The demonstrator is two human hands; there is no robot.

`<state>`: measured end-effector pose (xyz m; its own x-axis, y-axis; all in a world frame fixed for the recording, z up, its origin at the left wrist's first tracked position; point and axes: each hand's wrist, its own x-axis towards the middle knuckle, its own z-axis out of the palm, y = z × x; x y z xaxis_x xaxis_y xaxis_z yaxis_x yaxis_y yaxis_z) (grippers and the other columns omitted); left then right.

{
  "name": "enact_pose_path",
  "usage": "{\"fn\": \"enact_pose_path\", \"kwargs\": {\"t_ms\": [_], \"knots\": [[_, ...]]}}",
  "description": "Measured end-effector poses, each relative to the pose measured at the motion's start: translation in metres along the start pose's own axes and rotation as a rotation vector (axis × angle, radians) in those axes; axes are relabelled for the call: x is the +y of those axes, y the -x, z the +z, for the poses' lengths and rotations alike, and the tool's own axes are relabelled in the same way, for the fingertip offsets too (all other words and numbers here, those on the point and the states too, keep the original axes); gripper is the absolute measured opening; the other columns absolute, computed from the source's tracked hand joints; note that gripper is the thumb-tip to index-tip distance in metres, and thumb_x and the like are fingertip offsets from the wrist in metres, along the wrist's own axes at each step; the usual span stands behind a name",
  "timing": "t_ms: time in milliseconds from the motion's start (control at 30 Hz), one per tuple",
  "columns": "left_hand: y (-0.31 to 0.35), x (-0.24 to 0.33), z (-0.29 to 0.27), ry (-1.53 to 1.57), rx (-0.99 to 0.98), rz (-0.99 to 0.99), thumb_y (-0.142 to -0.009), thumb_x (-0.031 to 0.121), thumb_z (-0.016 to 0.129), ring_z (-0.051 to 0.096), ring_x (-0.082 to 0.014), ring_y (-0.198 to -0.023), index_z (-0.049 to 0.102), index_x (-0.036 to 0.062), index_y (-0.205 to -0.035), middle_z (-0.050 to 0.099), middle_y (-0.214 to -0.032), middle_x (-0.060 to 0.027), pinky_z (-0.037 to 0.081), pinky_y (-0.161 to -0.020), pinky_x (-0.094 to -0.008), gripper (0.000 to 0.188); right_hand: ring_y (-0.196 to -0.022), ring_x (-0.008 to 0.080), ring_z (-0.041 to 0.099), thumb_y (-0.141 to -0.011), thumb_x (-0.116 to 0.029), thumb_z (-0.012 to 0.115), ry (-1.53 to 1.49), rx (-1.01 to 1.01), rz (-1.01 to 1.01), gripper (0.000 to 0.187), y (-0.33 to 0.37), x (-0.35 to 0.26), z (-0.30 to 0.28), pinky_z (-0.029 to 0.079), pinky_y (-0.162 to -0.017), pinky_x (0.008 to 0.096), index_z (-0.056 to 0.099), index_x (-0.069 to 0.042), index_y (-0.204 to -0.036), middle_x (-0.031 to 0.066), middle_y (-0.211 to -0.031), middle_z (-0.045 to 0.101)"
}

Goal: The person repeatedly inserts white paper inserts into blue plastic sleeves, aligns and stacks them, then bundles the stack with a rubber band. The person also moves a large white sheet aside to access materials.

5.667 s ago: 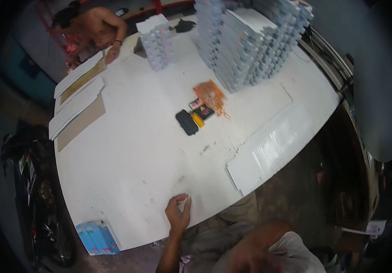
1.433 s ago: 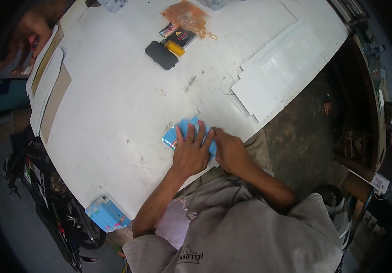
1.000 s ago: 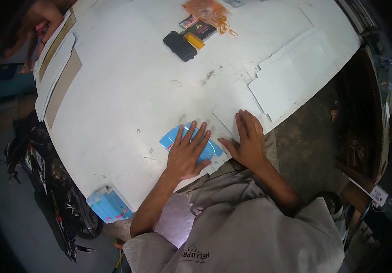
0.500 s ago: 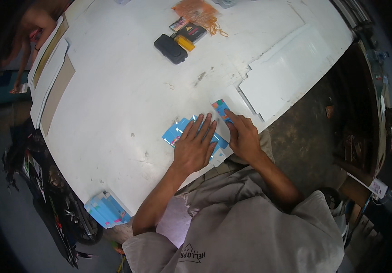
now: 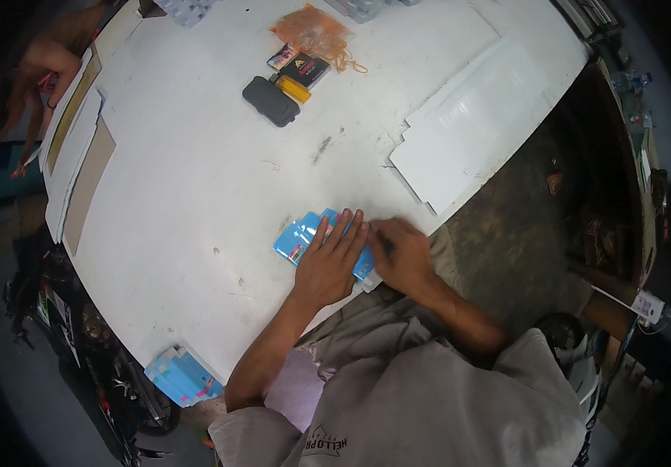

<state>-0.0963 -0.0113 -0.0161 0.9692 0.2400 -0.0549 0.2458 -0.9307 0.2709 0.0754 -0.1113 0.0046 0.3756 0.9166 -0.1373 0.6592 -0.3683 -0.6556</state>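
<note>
A flat blue printed carton (image 5: 298,237) lies on the white table (image 5: 195,194) near its front edge. My left hand (image 5: 331,263) is pressed flat on the carton, fingers spread and pointing away from me. My right hand (image 5: 399,252) rests on the carton's right end, fingers curled down onto it. Most of the carton is hidden under both hands; only its left part shows.
A stack of white flat sheets (image 5: 468,132) lies to the right. A dark pouch (image 5: 270,100), a yellow lighter, small packs and an orange bag (image 5: 310,29) sit further back. A pile of blue cartons (image 5: 182,376) is at the table's near-left edge. Cardboard sheets (image 5: 79,148) and another person's arm (image 5: 43,66) are at the far left.
Half a second ago a flap of the carton stood out near my right hand; now it is folded under and both hands press the carton flat.
</note>
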Motion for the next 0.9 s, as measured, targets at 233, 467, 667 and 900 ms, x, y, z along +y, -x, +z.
{"fn": "enact_pose_path", "kwargs": {"t_ms": [233, 467, 667, 900], "knots": [[-0.007, -0.002, -0.002, 0.285, 0.079, -0.018, -0.103, 0.031, 0.057, 0.035, -0.0364, -0.155, 0.049, -0.0037, -0.152, 0.040, -0.165, -0.0206, 0.023, -0.128, -0.0541, 0.061, -0.108, 0.0359, 0.063, -0.091, -0.002, 0.068, 0.039, 0.366, -0.208, 0.049, -0.013, 0.040, -0.013, 0.043, -0.097, 0.0523, 0.060, 0.002, -0.139, 0.0180, -0.114, 0.067], [0.002, 0.004, 0.016, 0.124, 0.188, -0.091, -0.101, 0.025, 0.059, 0.036, -0.0377, -0.154, 0.048, -0.0015, -0.154, 0.040, -0.166, -0.0200, 0.025, -0.127, -0.0563, 0.060, -0.091, 0.0403, 0.066, -0.091, 0.001, 0.065, -0.024, 0.225, -0.166, 0.040, 0.002, 0.009, 0.001, 0.049, -0.084, 0.0476, 0.064, 0.003, -0.130, 0.0230, -0.100, 0.069], [-0.006, 0.001, -0.002, 0.113, 0.017, -0.019, -0.098, 0.035, 0.064, 0.032, -0.0389, -0.156, 0.050, -0.0019, -0.152, 0.039, -0.166, -0.0193, 0.022, -0.127, -0.0578, 0.068, -0.092, 0.0372, 0.069, -0.092, -0.004, 0.068, 0.149, 0.254, -0.095, 0.042, 0.003, 0.011, 0.008, 0.048, -0.094, 0.0537, 0.063, 0.000, -0.134, 0.0190, -0.095, 0.072], [-0.004, 0.000, 0.004, 0.285, 0.132, -0.024, -0.096, 0.033, 0.068, 0.041, -0.0373, -0.151, 0.050, -0.0021, -0.151, 0.047, -0.160, -0.0194, 0.030, -0.125, -0.0544, 0.068, -0.105, 0.0302, 0.063, -0.087, 0.002, 0.066, 0.245, 0.322, -0.182, 0.047, -0.010, 0.037, -0.015, 0.040, -0.095, 0.0551, 0.067, -0.005, -0.134, 0.0122, -0.108, 0.065]]}}
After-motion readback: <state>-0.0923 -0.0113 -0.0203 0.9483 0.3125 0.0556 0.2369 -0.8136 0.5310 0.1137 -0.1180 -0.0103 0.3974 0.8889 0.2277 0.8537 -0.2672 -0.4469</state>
